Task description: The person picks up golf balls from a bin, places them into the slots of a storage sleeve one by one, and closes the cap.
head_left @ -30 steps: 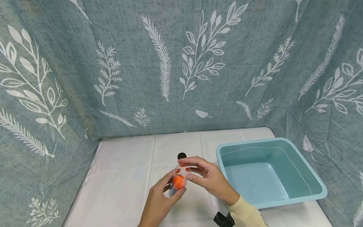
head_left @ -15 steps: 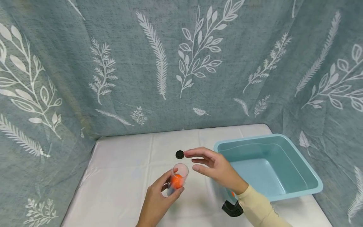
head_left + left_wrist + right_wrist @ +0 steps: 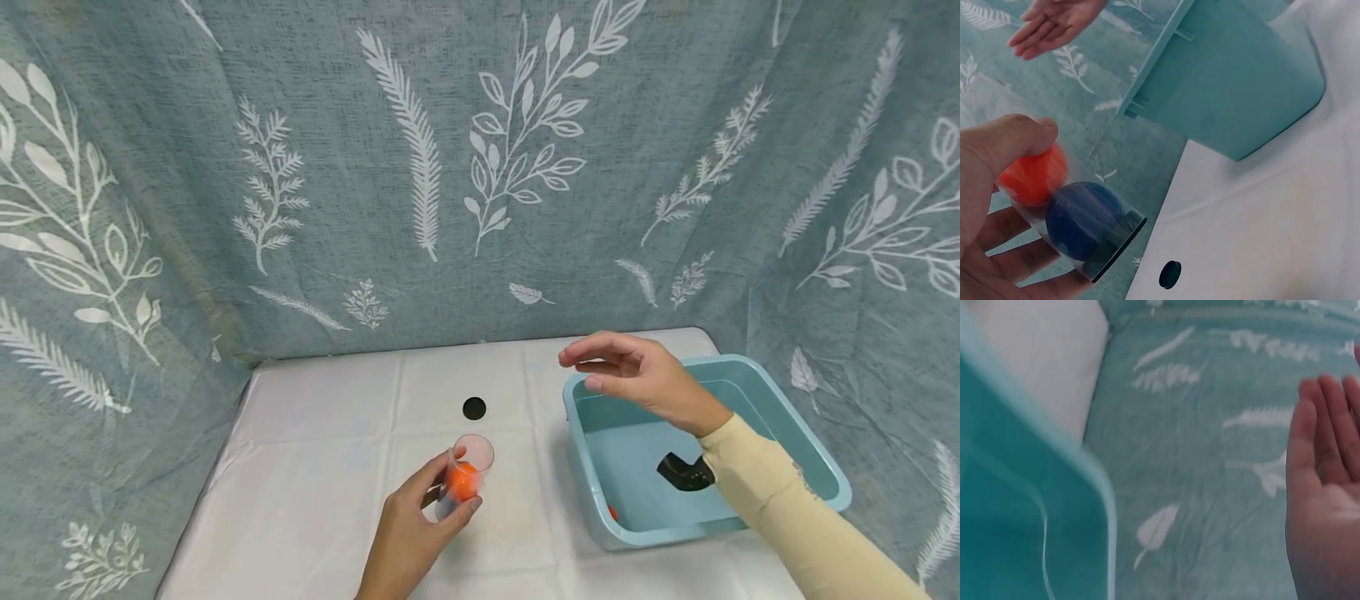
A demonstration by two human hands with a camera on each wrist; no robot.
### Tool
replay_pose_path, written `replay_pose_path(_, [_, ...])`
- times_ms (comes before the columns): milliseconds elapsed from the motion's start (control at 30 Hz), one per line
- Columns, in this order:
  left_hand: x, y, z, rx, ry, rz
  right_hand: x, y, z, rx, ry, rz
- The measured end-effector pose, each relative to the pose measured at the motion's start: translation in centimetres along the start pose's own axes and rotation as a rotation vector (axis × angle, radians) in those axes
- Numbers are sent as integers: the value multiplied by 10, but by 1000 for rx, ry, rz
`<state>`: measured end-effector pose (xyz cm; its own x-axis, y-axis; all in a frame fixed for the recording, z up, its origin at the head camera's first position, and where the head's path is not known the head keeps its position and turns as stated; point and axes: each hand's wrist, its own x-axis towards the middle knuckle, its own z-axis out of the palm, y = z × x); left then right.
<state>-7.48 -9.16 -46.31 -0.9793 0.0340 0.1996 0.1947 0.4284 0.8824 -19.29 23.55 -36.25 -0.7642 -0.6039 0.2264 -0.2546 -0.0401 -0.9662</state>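
My left hand (image 3: 416, 521) grips a clear plastic tube (image 3: 480, 455) above the table, its open top tilted toward the head camera. Inside are an orange ball (image 3: 1034, 175) and, below it toward the black-edged base, a dark blue ball (image 3: 1082, 220). The thumb lies over the tube beside the orange ball in the left wrist view. A round black cap (image 3: 474, 408) lies on the table just beyond the tube. My right hand (image 3: 637, 375) is in the air over the left rear rim of the blue-green tub (image 3: 588, 475), fingers loosely bent and holding nothing.
The tub stands on the right of the white-covered table (image 3: 322, 467). Something orange (image 3: 612, 512) shows at its inner left front. A black camera mount (image 3: 684, 473) hangs below my right wrist. A leaf-patterned curtain (image 3: 330, 167) encloses the back and sides.
My right hand has left the tube's mouth and moved right and away, over the tub. The left hand still holds the tube in about the same place.
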Motion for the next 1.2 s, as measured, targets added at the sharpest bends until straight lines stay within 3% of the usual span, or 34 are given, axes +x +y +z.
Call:
replay_pose_path(200, [3, -2, -3, 21, 0, -16, -8, 23, -37, 73, -202, 122])
replay_pose_path(400, [4, -5, -7, 46, 8, -18, -20, 51, -58, 181, -394, 215])
replay_pose_path(833, [-3, -13, -7, 21, 34, -105, -29, 111, -67, 164, -513, 405])
replay_pose_path(1200, [-4, -18, 0, 29, 48, -106, -39, 162, -60, 179, -617, 499])
